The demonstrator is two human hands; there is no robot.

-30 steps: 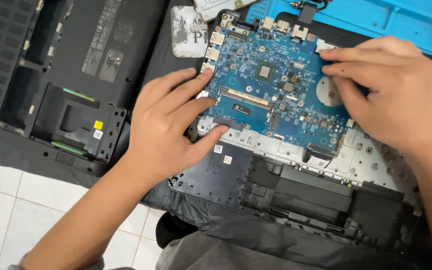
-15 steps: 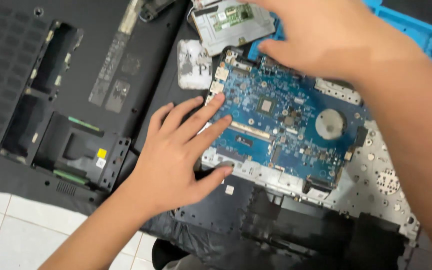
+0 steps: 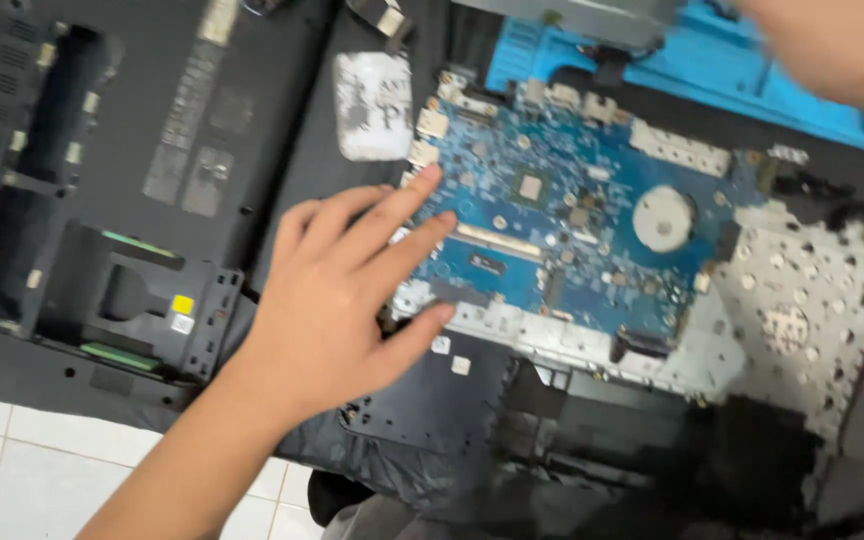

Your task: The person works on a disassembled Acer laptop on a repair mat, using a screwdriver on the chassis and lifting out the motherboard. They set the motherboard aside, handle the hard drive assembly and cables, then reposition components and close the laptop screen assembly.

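A blue laptop motherboard lies in an opened black laptop chassis. My left hand rests flat on the board's left edge, fingers spread and holding nothing. My right hand is blurred at the top right corner, above the board and mostly cut off by the frame. A grey flat part shows at the top edge beside it. Whether the right hand grips it is not visible.
The removed black bottom cover lies to the left. A blue mat sits behind the board, and a perforated silver plate is on the right. A worn white patch lies near the board's top left corner. White floor tiles show at the bottom left.
My right hand left the board's right side and rose to the top right, going partly out of view. My left hand stayed on the board's left edge.
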